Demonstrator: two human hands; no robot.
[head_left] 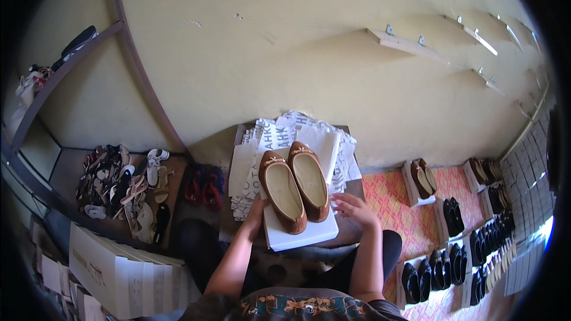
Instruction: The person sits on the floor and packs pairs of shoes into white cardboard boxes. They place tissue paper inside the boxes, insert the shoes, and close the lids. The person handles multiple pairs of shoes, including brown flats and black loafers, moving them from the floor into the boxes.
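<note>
A pair of brown ballet flats, the left shoe (pixel 271 169) and the right shoe (pixel 303 156), stands side by side on a white shoebox (pixel 303 238). Each has a small bow ornament at the toe and a pale lining. My left hand (pixel 256 215) grips the box's left side, its fingers partly hidden there. Near the box's right corner, by the heel of the right shoe, my right hand (pixel 353 208) is open with its fingers spread, holding nothing. Beneath the box, sheets of printed wrapping paper (pixel 241 166) are piled on a small table (pixel 355 188).
Sandals and other shoes (pixel 128 187) lie heaped on a shelf at left, with red shoes (pixel 202 193) beside the table. White shoeboxes (pixel 119 270) stack up at lower left. Several dark pairs (pixel 437 270) sit on boxes on the patterned floor (pixel 386 193). Wall shelves (pixel 404 43) jut out at upper right.
</note>
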